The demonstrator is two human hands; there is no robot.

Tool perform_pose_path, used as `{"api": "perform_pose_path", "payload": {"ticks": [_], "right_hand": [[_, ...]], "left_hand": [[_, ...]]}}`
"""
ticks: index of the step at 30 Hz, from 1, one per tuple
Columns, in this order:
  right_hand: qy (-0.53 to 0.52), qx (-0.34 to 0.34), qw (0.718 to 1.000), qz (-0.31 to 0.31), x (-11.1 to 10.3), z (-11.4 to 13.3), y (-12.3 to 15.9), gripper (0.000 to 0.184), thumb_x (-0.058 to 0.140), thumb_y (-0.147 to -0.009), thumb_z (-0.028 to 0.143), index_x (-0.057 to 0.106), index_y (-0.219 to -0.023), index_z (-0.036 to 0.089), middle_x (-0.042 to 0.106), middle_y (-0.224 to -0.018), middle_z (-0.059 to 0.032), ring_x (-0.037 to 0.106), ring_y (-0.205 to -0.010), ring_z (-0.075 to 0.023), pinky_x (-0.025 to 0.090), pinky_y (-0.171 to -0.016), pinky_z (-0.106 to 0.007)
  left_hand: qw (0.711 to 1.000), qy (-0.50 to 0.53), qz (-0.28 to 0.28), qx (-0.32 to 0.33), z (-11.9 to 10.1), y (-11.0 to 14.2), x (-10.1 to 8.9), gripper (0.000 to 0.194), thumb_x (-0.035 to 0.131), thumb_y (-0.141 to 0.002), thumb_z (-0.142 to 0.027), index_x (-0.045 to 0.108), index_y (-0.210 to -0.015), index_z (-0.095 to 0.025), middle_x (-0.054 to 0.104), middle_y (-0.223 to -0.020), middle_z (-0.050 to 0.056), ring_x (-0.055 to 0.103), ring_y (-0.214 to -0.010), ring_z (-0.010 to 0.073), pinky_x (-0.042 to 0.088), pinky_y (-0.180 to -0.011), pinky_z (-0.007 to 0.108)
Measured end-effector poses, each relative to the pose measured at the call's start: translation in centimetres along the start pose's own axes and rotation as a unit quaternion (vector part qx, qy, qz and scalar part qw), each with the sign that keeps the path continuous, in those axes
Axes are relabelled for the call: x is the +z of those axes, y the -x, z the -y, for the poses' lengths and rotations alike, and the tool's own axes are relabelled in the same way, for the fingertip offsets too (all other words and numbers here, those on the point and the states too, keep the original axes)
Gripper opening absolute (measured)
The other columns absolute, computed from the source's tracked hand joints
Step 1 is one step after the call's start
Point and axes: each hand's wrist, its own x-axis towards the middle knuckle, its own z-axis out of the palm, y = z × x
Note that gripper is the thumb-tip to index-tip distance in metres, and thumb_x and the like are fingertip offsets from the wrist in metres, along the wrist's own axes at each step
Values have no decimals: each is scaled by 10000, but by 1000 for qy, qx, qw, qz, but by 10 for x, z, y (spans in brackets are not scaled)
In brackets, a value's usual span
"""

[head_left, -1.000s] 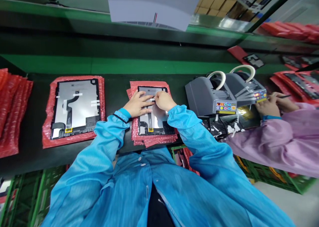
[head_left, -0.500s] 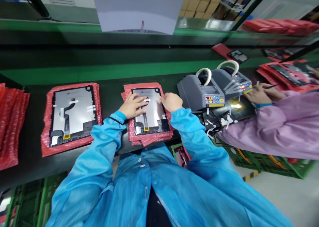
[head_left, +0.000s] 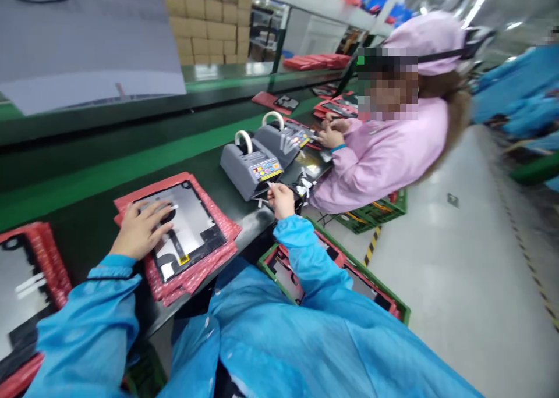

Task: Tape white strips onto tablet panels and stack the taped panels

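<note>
- The tablet display panel [head_left: 198,215] lies flat on stacked red bubble-wrap bags [head_left: 212,272] on the workbench [head_left: 98,249].
- Half a second ago the right hand [head_left: 282,201] was at the panel's right edge; now it is at the nearer tape dispenser [head_left: 244,171], and the view has swung right.
- The panel's long axis slants from upper left to lower right in the view, its yellow-tabbed end towards the wearer.
- The left hand [head_left: 138,229] still rests on the panel's left part, fingers spread, gripping nothing.
- The right hand pinches a small white tape strip [head_left: 269,184] between thumb and fingers.
- Another display panel [head_left: 17,290] lies further left.
- Beyond the second dispenser [head_left: 279,142] sits a co-worker in pink [head_left: 393,153].
</note>
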Motion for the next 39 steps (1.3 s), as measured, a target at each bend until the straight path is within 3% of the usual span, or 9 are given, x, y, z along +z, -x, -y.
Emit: {"api": "perform_pose_path", "payload": {"ticks": [3, 6, 11, 18, 23, 27, 33, 36, 39], "right_hand": [[-4, -51, 998, -30, -5, -4, 0, 182, 531, -866, 288, 473, -727, 186, 511, -577, 62, 464, -491, -54, 325, -428, -155], [-13, -70, 996, -58, -13, -10, -1, 162, 541, -864, 323, 442, -832, 199, 586, -682, 40, 539, -573, -64, 374, -467, -151], [-3, -80, 994, -68, -15, -17, -2, 257, 568, -844, 361, 375, -939, 219, 647, -793, 9, 608, -650, -84, 396, -483, -155], [10, -85, 995, -58, -4, -23, -9, 355, 626, -785, 350, 323, -935, 242, 606, -704, 51, 632, -654, -113, 399, -499, -179], [31, -135, 989, -57, -7, -24, -6, 426, 650, -744, 269, 273, -940, 259, 603, -697, 75, 607, -626, -108, 464, -623, -233], [58, -195, 977, 67, -4, -23, 19, 463, 669, -731, 287, 271, -967, 268, 608, -703, 79, 594, -625, -113, 481, -692, -271], [124, -224, 913, 316, 29, -17, 57, 396, 660, -782, 339, 338, -1000, 264, 629, -773, 45, 620, -683, -130, 496, -725, -306], [137, -218, 892, 372, 47, -14, 58, 406, 677, -783, 358, 356, -1013, 261, 641, -777, 38, 636, -710, -139, 505, -738, -312], [126, -170, 898, 386, 61, -14, 52, 477, 711, -745, 392, 347, -1024, 261, 662, -788, 33, 652, -716, -147, 517, -717, -312]], "left_hand": [[999, -26, -46, -6, -12, -7, -4, 335, 416, -876, -509, 642, -1089, -382, 655, -1230, -65, 526, -1184, 350, 352, -1044, 586], [998, -25, -63, 11, -24, -14, -4, 399, 384, -870, -555, 645, -1091, -350, 659, -1216, -16, 527, -1179, 378, 352, -1031, 603], [998, -56, -34, -12, -42, -13, -5, 414, 398, -911, -505, 662, -1078, -233, 614, -1293, 60, 485, -1220, 352, 334, -1068, 583], [998, -51, -13, -30, -46, -8, -3, 388, 448, -899, -484, 664, -1125, -254, 600, -1306, 81, 437, -1247, 350, 310, -1091, 587], [999, -22, 4, -30, -53, -15, 0, 367, 480, -894, -487, 674, -1115, -267, 604, -1292, 70, 423, -1255, 325, 311, -1099, 552], [997, 57, 49, -16, -78, -25, 7, 360, 504, -902, -459, 676, -1107, -219, 677, -1155, 89, 508, -1152, 278, 352, -1065, 511], [989, 127, 59, -36, -109, -47, 14, 285, 562, -894, -427, 670, -979, -178, 706, -983, 75, 572, -988, 221, 415, -956, 407], [986, 130, 75, -68, -106, -48, 12, 218, 557, -901, -357, 642, -810, -178, 685, -857, 52, 564, -888, 202, 433, -883, 376], [980, 136, 64, -127, -99, -43, 11, 189, 565, -888, -291, 611, -745, -176, 662, -795, 35, 552, -832, 189, 441, -840, 361]]}}
